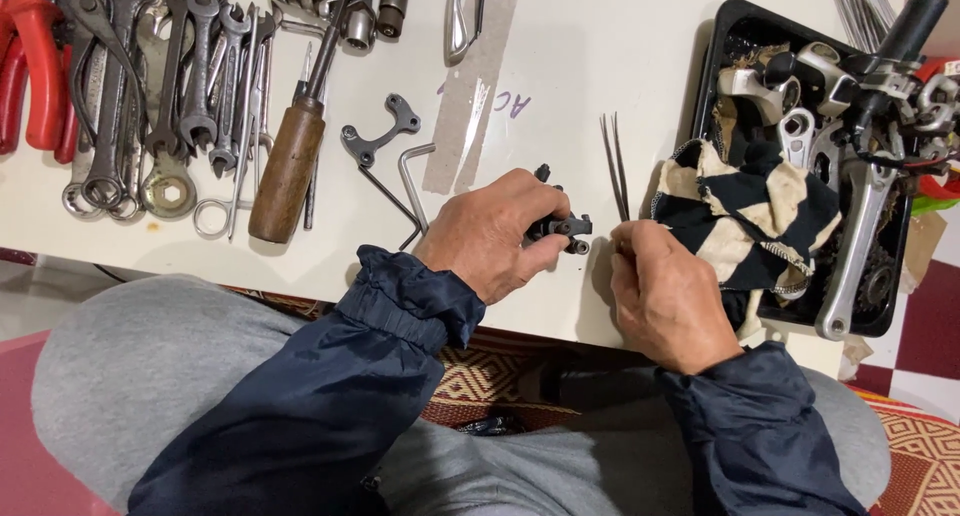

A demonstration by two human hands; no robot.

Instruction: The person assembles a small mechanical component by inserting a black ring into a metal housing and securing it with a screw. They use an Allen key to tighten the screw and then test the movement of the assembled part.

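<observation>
The left hand [492, 233] is pinching a small black metal brake part [560, 225] between thumb and fingers, just above the white table [580, 66]. The part is sticking out to that hand's right, in the gap between both hands. The right hand [668, 298] is sitting just beside it, fingers curled around thin grey metal tweezers [614, 166] whose tips are pointing away, beside a black-and-cream rag [745, 211].

On the desk [580, 36], spanners [180, 86] lie at the far left corner, with a wooden-handled tool [287, 171] just right of them. A tray [712, 86] of parts sits at the right edge, a cloth [745, 211] draped over its near left side. Both hands, the left hand [490, 234] and right hand [665, 296], rest at the near edge, a small part [560, 226] in the left one.
</observation>
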